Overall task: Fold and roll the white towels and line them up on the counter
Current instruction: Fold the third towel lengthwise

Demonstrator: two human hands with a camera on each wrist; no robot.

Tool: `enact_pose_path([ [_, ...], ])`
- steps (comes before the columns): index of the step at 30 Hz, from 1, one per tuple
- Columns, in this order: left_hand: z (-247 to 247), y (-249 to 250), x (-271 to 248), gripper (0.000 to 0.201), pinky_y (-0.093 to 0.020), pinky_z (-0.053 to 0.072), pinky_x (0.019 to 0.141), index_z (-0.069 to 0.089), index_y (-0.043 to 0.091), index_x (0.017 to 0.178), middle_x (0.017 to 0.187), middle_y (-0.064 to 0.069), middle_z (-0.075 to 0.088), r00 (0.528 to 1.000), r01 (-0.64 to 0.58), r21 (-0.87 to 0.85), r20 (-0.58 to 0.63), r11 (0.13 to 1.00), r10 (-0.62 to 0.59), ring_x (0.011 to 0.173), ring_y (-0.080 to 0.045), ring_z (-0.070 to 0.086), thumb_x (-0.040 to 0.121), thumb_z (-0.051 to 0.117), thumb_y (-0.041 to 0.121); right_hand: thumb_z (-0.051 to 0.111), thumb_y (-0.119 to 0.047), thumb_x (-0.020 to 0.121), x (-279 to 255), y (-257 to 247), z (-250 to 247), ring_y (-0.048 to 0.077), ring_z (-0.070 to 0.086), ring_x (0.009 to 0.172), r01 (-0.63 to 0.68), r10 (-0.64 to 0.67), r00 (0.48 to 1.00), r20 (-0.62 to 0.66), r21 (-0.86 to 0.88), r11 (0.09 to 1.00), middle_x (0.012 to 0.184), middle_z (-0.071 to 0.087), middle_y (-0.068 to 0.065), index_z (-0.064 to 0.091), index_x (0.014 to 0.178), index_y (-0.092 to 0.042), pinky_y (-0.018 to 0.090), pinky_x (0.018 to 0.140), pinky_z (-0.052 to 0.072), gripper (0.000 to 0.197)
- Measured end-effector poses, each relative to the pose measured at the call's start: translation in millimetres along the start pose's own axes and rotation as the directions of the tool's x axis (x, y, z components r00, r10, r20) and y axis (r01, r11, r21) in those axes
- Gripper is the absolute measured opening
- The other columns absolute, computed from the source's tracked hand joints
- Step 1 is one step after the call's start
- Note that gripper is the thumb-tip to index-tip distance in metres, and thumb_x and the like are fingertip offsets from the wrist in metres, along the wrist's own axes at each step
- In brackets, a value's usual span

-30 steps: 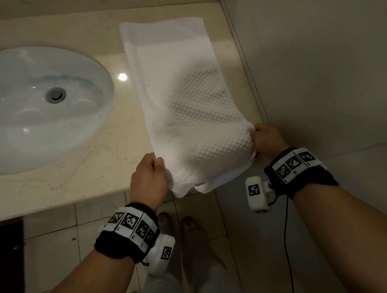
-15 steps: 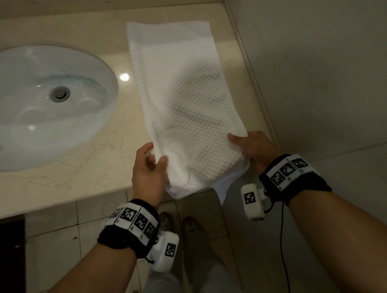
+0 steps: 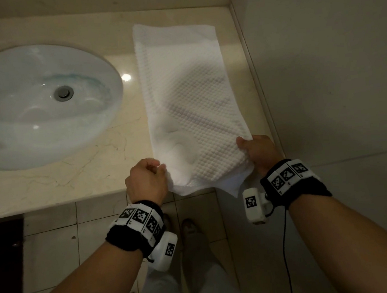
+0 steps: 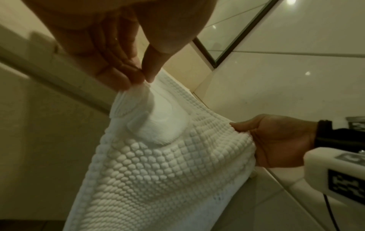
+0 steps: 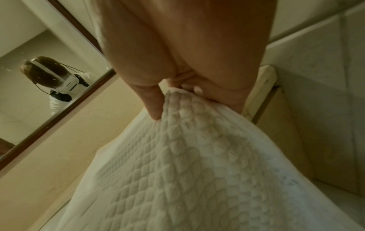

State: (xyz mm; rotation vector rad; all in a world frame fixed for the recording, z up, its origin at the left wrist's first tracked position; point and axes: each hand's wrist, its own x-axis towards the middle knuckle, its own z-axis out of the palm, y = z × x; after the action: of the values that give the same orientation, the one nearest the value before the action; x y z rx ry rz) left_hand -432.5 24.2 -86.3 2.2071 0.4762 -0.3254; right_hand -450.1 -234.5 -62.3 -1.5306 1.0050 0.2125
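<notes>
A white waffle-textured towel [image 3: 188,99] lies lengthwise in a long folded strip on the beige counter [image 3: 72,179], its near end hanging over the front edge. My left hand [image 3: 160,170] pinches the near left corner of the towel [image 4: 158,148] between thumb and fingers [image 4: 122,78]. At the near right edge, my right hand [image 3: 246,146] grips the towel [image 5: 197,156] with its thumb on top. Both hands hold the near end slightly lifted off the counter.
A white oval sink [image 3: 37,102] is set in the counter to the left of the towel. A tiled wall [image 3: 321,63] runs close along the towel's right side. A mirror [image 5: 39,78] stands behind the counter. Floor tiles and my feet [image 3: 190,227] are below the edge.
Both hands let go of the lifted end, shifted on it, and now grip the near corners again. The towel lies flatter and straighter on the counter.
</notes>
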Motion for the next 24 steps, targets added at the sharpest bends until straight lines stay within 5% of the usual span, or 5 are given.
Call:
enact_pose_path([
  [8, -4.5, 3.9, 4.1, 0.020, -0.029, 0.037, 0.070, 0.059, 0.012, 0.083, 0.076, 0.000, 0.060, 0.992, -0.083, 0.195, 0.114, 0.977, 0.062, 0.078, -0.024, 0.056, 0.094, 0.063, 0.028, 0.064, -0.013, 0.095, 6.1, 2.1, 3.6, 0.025, 0.069, 0.092, -0.013, 0.012, 1.000, -0.024, -0.036, 0.999, 0.099, 0.071, 0.009, 0.067, 0.116, -0.001, 0.038, 0.080, 0.058, 0.025],
  [13, -14.6, 6.6, 10.1, 0.016, -0.030, 0.037, 0.069, 0.055, 0.016, 0.083, 0.073, 0.005, 0.056, 0.979, -0.043, 0.173, 0.202, 0.984, 0.007, 0.073, -0.022, 0.052, 0.094, 0.061, 0.027, 0.077, -0.021, 0.075, 9.8, 0.8, 7.4, 0.032, 0.072, 0.091, -0.046, 0.033, 0.994, -0.109, -0.123, 0.991, 0.094, 0.075, 0.010, 0.072, 0.085, -0.015, 0.055, 0.083, 0.059, 0.012],
  [16, -20.0, 9.0, 23.2, 0.012, -0.029, 0.045, 0.067, 0.063, 0.017, 0.076, 0.072, 0.001, 0.064, 0.967, 0.125, -0.150, 0.240, 0.981, -0.086, 0.074, -0.023, 0.060, 0.087, 0.067, 0.014, 0.081, -0.027, 0.071, 9.2, -8.0, 10.8, 0.027, 0.073, 0.083, -0.047, 0.023, 0.980, -0.196, -0.122, 0.991, 0.088, 0.076, 0.006, 0.073, 0.083, -0.015, 0.050, 0.079, 0.061, 0.019],
  [18, -25.3, 14.7, 30.8, 0.016, -0.024, 0.045, 0.052, 0.065, 0.012, 0.073, 0.065, -0.005, 0.062, 0.946, 0.274, -0.380, 0.269, 0.883, -0.178, 0.059, -0.021, 0.055, 0.088, 0.066, 0.006, 0.083, -0.024, 0.075, 11.4, -14.2, 11.4, 0.027, 0.072, 0.085, -0.030, 0.018, 0.975, -0.220, -0.054, 0.998, 0.092, 0.076, 0.010, 0.072, 0.089, -0.010, 0.047, 0.080, 0.061, 0.023],
  [24, -27.3, 32.8, 58.2, 0.010, -0.020, 0.031, 0.036, 0.061, 0.003, 0.083, 0.062, -0.011, 0.052, 0.867, 0.488, -0.562, 0.403, 0.668, -0.294, 0.044, -0.018, 0.041, 0.093, 0.059, 0.001, 0.082, -0.017, 0.079, 10.5, -33.2, 12.2, 0.025, 0.068, 0.089, 0.028, -0.024, 0.957, -0.288, 0.010, 1.000, 0.098, 0.073, 0.012, 0.071, 0.100, -0.004, 0.039, 0.089, 0.058, 0.027],
])
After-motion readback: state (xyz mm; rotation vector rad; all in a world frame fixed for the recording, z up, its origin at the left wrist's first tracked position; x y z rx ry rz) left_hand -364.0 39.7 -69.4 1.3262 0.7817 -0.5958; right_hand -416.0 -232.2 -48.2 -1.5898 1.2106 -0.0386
